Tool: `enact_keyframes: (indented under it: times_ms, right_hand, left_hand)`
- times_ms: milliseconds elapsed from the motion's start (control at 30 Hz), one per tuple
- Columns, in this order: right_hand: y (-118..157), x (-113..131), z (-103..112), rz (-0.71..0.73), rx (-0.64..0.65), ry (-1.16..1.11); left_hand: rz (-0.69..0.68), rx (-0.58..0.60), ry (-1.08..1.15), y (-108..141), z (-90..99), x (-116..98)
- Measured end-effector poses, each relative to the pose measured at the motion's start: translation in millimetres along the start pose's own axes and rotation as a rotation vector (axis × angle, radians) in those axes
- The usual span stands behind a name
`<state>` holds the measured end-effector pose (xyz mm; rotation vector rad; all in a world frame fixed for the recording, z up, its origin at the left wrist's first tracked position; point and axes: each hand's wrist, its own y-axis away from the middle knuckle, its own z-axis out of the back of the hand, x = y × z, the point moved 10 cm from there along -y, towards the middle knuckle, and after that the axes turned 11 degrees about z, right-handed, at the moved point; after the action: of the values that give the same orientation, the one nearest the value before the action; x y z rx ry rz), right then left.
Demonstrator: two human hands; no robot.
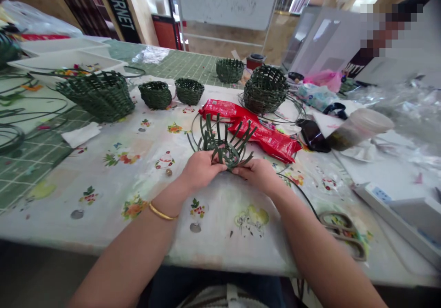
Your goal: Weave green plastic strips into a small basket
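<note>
Two hands meet at the near middle of the surface (103, 197): the left hand (200, 170), a gold bangle (161, 210) on its wrist, and the right hand (257, 174). Their fingers (220, 167) are clenched, pinching the rim of a half-woven basket (223, 149) from both sides and holding it just above the surface. Its dark green flat strips form a small rounded weave, with loose ends fanning up and out like spokes. Scissors (344, 236) lie near right. Just beyond the hands sits a red packet (250, 131), with a dark pouch (313, 135) and a clear plastic cup (360, 128) to its right. Farther left stand a large green woven basket (94, 95) and two small ones (155, 94), while two more (265, 89) stand far right of them, beside a white tray (65, 62) at far left.
</note>
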<state>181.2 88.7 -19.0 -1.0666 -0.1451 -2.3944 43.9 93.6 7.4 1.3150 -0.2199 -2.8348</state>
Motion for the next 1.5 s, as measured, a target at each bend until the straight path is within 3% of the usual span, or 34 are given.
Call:
enact_keyframes:
  times_ms: [200, 400, 600, 867, 1033, 1133, 1300, 1500]
  right_hand:
    - [2.7, -2.2, 3.3, -0.123, -0.133, -0.335]
    - [9.3, 0.3, -5.4, -0.265, -0.045, -0.651]
    - [11.4, 4.6, -9.5, -0.275, -0.023, -0.787]
    - [15.3, -5.7, -24.5, -0.370, 0.023, -0.631]
    - [18.4, 0.8, -42.9, -0.349, 0.157, -0.733]
    - [19.8, -3.8, -43.7, -0.372, 0.157, -0.776]
    - [15.0, -9.3, -36.1, -0.392, 0.093, -0.777]
    - [4.1, -5.9, -47.3, -0.384, 0.186, -0.800]
  left_hand:
    - [0.059, 0.036, 0.353, -6.4, 2.8, 13.3]
    - [0.086, 0.113, 0.441, -3.0, -0.4, 12.1]
    - [-0.041, 0.133, 0.514, 2.8, 6.3, -0.8]
    - [0.028, 0.164, 0.291, -0.6, -0.5, 5.6]
    - [-0.087, 0.181, 0.214, -3.1, -0.6, 1.0]
    - [-0.150, 0.156, 0.105, -0.5, -2.5, -4.8]
    - [-0.071, 0.131, 0.088, -0.9, -4.0, -2.2]
    - [-0.085, 0.080, -0.007, -6.9, 1.4, 2.9]
